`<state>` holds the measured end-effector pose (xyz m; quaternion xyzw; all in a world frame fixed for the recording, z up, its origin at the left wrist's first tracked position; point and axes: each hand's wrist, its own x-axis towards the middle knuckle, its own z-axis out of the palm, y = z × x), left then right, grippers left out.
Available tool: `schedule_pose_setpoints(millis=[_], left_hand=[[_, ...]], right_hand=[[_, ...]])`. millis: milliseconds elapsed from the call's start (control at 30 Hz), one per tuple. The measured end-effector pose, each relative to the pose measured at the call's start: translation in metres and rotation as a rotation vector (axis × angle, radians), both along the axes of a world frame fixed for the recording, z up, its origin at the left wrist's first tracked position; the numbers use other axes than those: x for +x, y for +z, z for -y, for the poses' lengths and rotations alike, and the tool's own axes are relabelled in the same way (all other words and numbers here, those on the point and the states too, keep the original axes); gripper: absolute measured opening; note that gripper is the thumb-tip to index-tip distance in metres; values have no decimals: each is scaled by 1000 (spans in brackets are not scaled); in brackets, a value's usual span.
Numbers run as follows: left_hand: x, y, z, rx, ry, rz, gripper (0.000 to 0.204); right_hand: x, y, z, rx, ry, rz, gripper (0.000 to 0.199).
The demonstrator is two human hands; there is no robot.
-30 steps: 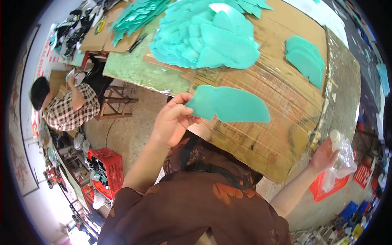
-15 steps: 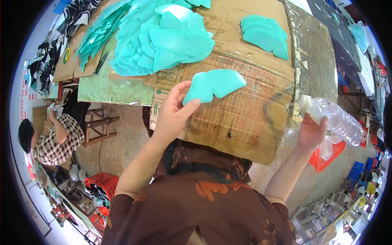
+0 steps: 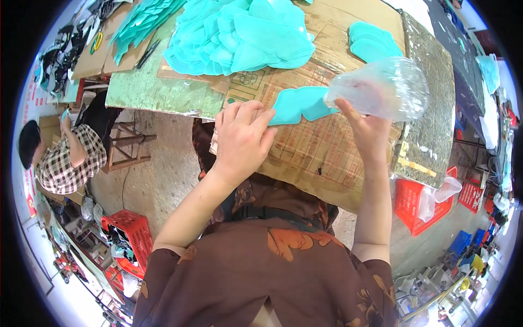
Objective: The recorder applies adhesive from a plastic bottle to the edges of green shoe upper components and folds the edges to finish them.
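A teal wing-shaped sheet piece (image 3: 305, 104) lies over the printed cardboard (image 3: 310, 144), in front of me. At its left end, my left hand (image 3: 239, 139) holds it with bent fingers, which hide that end. My right hand (image 3: 370, 128) is wrapped round a clear plastic bottle (image 3: 392, 90), tilted with its narrow end at the piece's right end. Whether the bottle touches the piece, I cannot tell. Beyond my hands rises a big heap of similar teal pieces (image 3: 239, 38). A smaller stack of teal pieces (image 3: 373, 41) sits at the far right, behind the bottle.
More teal pieces (image 3: 143, 27) lie at the far left of the green tabletop (image 3: 158, 92). A worn board (image 3: 427, 131) borders the cardboard on the right. Red crates stand on the floor at left (image 3: 131, 240) and right (image 3: 414, 204). Another person (image 3: 73, 158) sits at the left.
My right hand has brought the bottle left, from beyond the table's edge to the piece. My left hand has turned so its back and fingers lie over the piece's left end.
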<state>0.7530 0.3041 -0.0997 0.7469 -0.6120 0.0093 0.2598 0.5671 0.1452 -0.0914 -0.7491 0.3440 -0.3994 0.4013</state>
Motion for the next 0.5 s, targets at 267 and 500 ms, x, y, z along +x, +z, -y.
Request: schedule_pose_setpoints(millis=[267,500], left_hand=[[7,-5,-4,-9,-79,-9,26],[8,-18,4,-46,-102,-37,20]], right_hand=[[12,-8,-1,42,13,-31,35],[4,-3,1,114,11,-37,37]])
